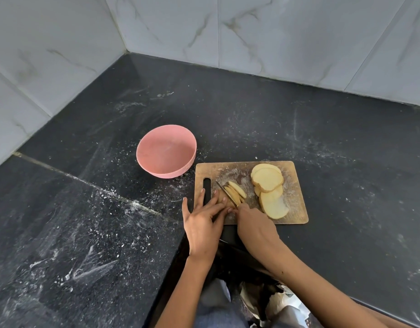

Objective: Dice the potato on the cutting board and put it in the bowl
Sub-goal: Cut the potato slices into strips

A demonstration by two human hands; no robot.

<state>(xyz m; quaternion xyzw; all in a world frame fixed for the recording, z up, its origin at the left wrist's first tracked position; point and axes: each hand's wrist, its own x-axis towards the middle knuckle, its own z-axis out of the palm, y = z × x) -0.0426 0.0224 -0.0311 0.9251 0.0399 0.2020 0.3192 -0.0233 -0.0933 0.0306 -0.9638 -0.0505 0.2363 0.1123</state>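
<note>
Potato sliced, dicing underway

On the cutting board (249, 170), right hand (256, 227) grips the knife (225, 191) cutting strips (236, 194); left hand (204, 221) presses flat; slices (268, 179) wait; bowl (166, 151) beside it holds nothing.

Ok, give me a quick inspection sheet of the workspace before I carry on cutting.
Surface: dark stone counter, dusted with white specks.
Job's things: wooden cutting board; potato slices stacked at its right; cut strips by the knife; pink bowl, nothing in it.
Clutter: nothing seen.
Grippers: left hand steadies the potato; right hand grips the knife.
Cables: nothing seen.
Surroundings: marbled wall tiles in the corner.
</note>
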